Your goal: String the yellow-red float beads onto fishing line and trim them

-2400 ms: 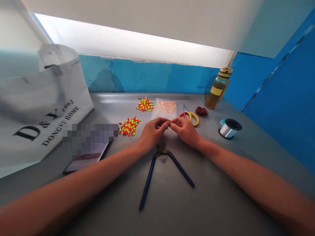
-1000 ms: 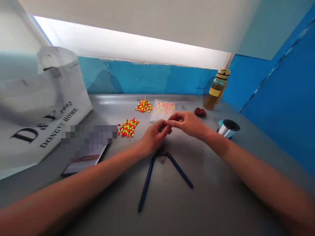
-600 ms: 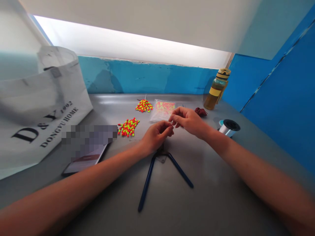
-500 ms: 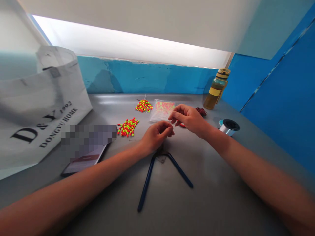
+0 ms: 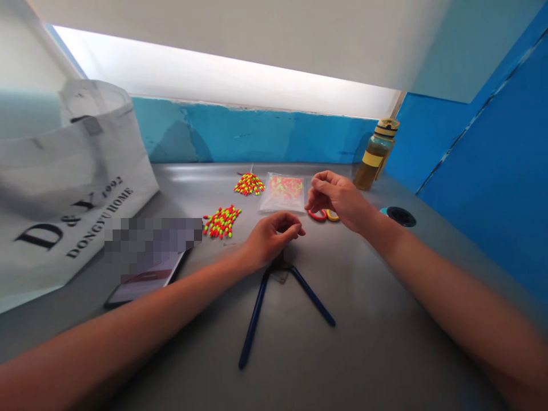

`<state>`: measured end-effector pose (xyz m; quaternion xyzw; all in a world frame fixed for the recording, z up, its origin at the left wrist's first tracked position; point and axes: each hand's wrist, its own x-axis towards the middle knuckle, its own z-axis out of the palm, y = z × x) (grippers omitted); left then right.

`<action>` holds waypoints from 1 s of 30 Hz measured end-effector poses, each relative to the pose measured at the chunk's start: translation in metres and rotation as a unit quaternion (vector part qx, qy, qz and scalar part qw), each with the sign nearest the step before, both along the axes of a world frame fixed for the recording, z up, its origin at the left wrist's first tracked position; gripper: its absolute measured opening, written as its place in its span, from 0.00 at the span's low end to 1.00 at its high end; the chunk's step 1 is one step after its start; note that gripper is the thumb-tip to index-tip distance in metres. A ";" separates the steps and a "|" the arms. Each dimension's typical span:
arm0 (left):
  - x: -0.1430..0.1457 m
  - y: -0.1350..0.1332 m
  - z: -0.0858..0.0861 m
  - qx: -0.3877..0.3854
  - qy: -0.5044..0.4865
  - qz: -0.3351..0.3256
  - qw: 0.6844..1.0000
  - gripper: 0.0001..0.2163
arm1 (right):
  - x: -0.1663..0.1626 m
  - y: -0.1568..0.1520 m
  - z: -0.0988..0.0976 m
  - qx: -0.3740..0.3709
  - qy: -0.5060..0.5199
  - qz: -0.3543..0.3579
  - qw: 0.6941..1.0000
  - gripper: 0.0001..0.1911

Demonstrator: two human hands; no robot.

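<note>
Both left hand (image 5: 274, 237) and right hand (image 5: 336, 197) have fingers curled in, can't tell if they're pinching anything. Pliers (image 5: 281, 266) lie spread by the left, scissors (image 5: 317, 218) by the right, beads (image 5: 222, 221) further left.

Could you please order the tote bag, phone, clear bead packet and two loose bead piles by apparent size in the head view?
1. Tote bag
2. Phone
3. Clear bead packet
Near bead pile and far bead pile: similar; nearness makes their order unsure.
</note>
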<state>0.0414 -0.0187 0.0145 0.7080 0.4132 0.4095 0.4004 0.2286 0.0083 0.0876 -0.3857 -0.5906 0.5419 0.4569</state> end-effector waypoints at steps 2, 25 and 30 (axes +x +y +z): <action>0.000 -0.001 0.001 -0.001 0.002 0.004 1.000 0.08 | 0.000 0.000 -0.001 -0.010 -0.005 0.004 1.000 0.07; -0.001 0.003 -0.003 -0.005 0.010 -0.019 1.000 0.11 | -0.001 -0.002 0.004 0.035 0.022 0.005 0.999 0.11; -0.001 0.005 -0.006 -0.009 -0.003 -0.027 1.000 0.09 | 0.004 0.007 0.001 0.068 0.027 -0.063 0.995 0.12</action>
